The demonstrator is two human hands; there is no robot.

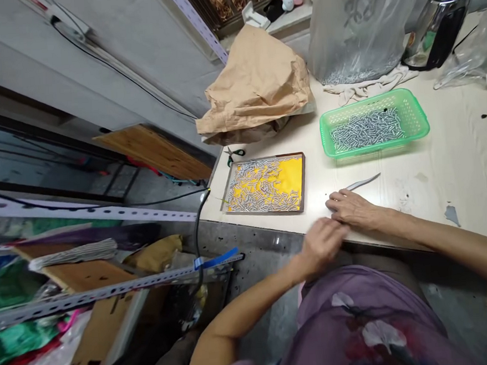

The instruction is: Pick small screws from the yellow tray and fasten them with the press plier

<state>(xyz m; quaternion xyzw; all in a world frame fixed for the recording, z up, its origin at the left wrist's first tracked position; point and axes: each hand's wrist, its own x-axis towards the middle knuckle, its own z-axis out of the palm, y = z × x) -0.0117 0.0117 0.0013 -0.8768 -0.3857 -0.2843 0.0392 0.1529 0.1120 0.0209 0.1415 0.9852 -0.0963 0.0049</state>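
My left hand [323, 239] is slightly blurred at the table's front edge, its fingers curled together. Whatever it pinches, if anything, is hidden. Close against it, my right hand [351, 208] rests palm down on the table with bent fingers; what lies under them does not show. Grey metal tweezers [364, 182] stick out past the far side of my right hand, and I cannot tell whether it touches them. Left of my hands is a shallow tray [290, 173] with a yellow bottom, strewn with small silvery metal pins [264, 189].
A green plastic basket [421, 128] of similar pins stands farther back. Behind are a brown paper bag [257, 87], a large clear plastic bag [353, 30] and an electric kettle [441, 21]. Small dark-handled scissors [234, 154] lie beside the tray. A perforated metal rack [109, 292] is at left.
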